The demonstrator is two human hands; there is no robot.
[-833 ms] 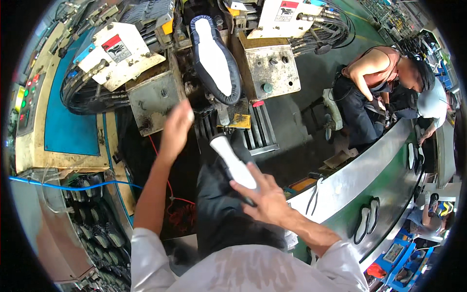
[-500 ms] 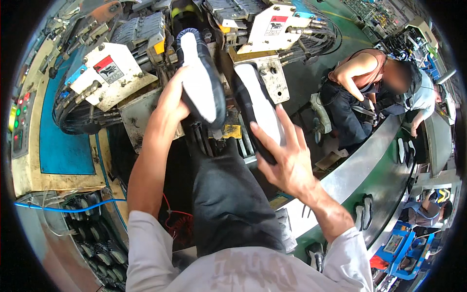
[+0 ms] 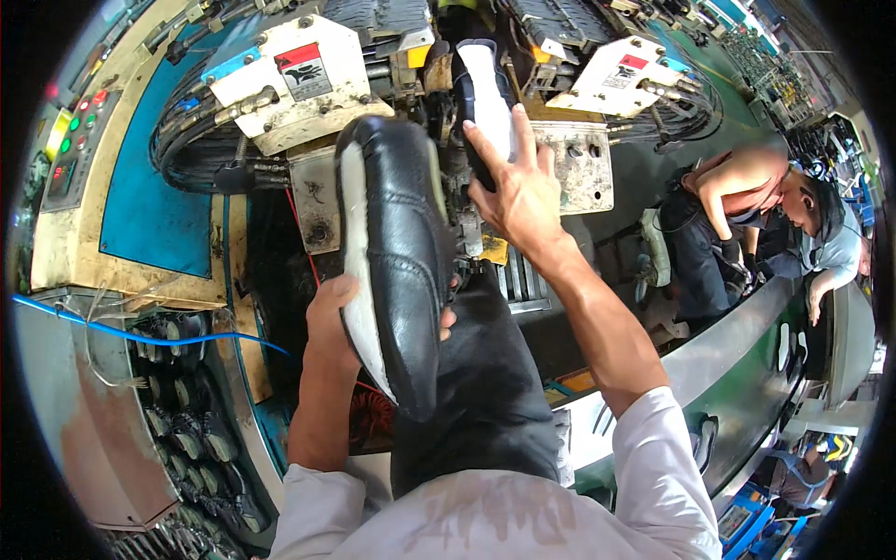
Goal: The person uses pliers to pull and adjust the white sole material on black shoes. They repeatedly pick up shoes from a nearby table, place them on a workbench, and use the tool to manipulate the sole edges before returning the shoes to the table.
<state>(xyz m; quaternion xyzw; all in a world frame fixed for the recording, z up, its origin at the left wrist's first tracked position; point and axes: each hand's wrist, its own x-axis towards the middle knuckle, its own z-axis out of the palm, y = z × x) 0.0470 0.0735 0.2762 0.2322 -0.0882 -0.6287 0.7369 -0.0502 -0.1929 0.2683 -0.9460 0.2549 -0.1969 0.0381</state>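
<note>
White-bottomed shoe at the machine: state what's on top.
The right hand overlies the near end of the shoe; white shows beyond, but the covered part is hidden.

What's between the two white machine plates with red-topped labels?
In the head view, machine parts and a black shoe with a white underside, the right hand at its near end.

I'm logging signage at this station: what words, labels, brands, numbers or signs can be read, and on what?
No wording clear enough to quote.
Left cream plate: red-and-white label with dark pictogram; lettering too small.
Right cream plate: red-and-white sticker; lettering too small.
Control panel: markings too small.
Shirt: brownish print, too blurred.
</note>
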